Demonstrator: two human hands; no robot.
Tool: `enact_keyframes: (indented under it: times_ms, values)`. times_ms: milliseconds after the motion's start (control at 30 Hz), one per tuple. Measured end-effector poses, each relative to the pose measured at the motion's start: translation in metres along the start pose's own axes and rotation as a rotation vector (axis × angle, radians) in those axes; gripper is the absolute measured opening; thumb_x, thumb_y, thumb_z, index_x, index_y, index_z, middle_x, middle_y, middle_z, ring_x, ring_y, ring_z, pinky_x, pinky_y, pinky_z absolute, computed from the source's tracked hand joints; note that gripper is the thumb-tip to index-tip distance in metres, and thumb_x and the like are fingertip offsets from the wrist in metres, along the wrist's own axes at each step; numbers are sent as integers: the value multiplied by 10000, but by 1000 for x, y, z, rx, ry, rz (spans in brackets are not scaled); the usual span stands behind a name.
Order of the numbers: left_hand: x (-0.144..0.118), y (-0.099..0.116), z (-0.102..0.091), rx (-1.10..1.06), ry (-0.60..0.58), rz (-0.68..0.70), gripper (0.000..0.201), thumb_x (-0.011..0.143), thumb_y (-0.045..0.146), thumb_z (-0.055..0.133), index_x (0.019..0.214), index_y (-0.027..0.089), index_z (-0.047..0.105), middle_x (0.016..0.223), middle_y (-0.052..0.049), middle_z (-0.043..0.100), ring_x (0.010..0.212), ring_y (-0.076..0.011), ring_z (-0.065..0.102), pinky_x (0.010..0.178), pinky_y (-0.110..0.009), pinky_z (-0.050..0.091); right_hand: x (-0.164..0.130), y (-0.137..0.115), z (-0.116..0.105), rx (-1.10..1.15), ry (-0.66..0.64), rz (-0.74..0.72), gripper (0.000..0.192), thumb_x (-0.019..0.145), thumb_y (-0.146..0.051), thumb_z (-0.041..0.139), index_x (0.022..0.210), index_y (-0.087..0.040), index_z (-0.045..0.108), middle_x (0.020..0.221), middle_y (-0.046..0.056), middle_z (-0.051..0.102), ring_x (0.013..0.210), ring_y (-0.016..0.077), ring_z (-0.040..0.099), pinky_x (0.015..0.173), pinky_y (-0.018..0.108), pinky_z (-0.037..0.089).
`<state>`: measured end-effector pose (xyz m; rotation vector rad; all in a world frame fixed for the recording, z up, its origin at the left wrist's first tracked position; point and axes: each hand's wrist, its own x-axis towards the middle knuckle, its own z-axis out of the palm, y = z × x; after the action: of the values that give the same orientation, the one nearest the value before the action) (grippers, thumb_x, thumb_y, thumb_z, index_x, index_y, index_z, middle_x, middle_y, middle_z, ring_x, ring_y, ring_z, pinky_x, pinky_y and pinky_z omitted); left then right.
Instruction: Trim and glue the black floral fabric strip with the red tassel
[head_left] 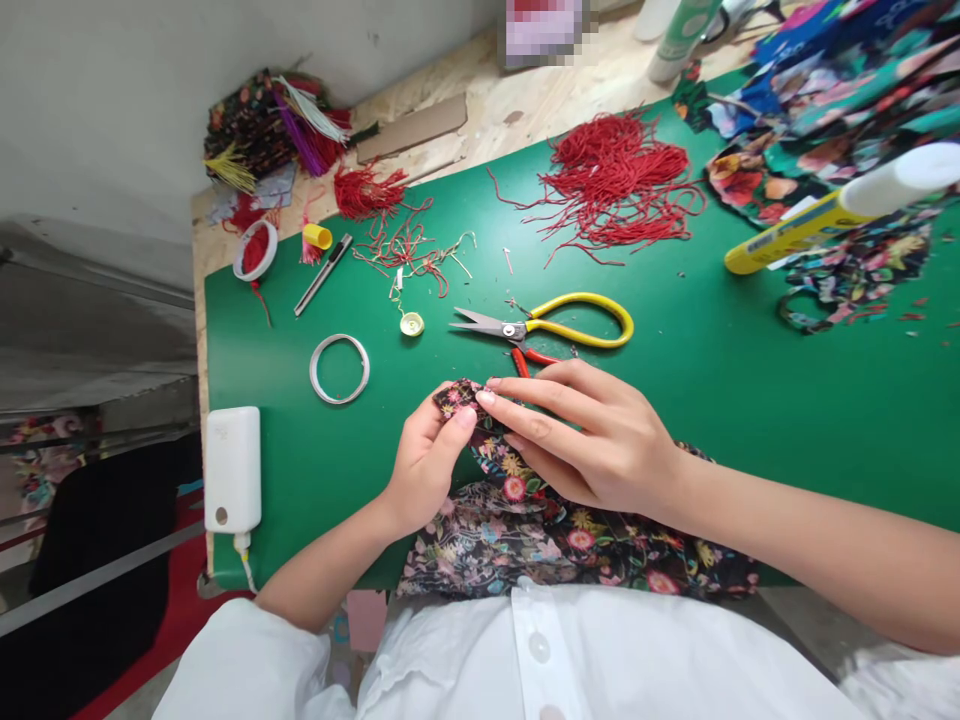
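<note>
A dark floral fabric piece (525, 520) lies at the near edge of the green table (750, 380) and hangs over it toward my lap. My left hand (427, 465) pinches the fabric's upper tip between thumb and fingers. My right hand (592, 435) rests flat on the same fabric, its fingertips meeting the left hand's at the tip. Just beyond the hands lie yellow-handled scissors (555, 325), with a red-handled tool (529, 358) partly hidden behind my right hand.
A white ring (339, 368), a white power bank (232, 468), a craft knife (322, 274) and a small yellow cap (411, 323) lie at the left. Red cord pile (622, 185) sits further back. A glue bottle (832, 210) and floral scraps (825, 100) fill the right.
</note>
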<state>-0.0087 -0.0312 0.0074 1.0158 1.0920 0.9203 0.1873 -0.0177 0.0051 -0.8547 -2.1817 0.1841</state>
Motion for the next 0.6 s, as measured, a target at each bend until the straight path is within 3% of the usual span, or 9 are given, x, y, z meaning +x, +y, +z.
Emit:
enact_keyframes:
  times_ms: [200,600]
  values:
    - [4,5,4,-42,1,-49,251,905,433,617,835,192,609,774,24,572,732,-106,516,730,-204,441,-1,0,3,-124,-58,-85,307,906,-200,609,1209,-153,621,1091,90,733,857,208,640,774,373,560]
    - [9,3,2,27,-11,-61,169,913,324,593,816,187,615,760,23,617,726,-106,535,717,-198,427,1,2,6,-153,-29,-175,218,903,-167,616,1113,-127,657,937,67,753,799,188,639,701,332,534]
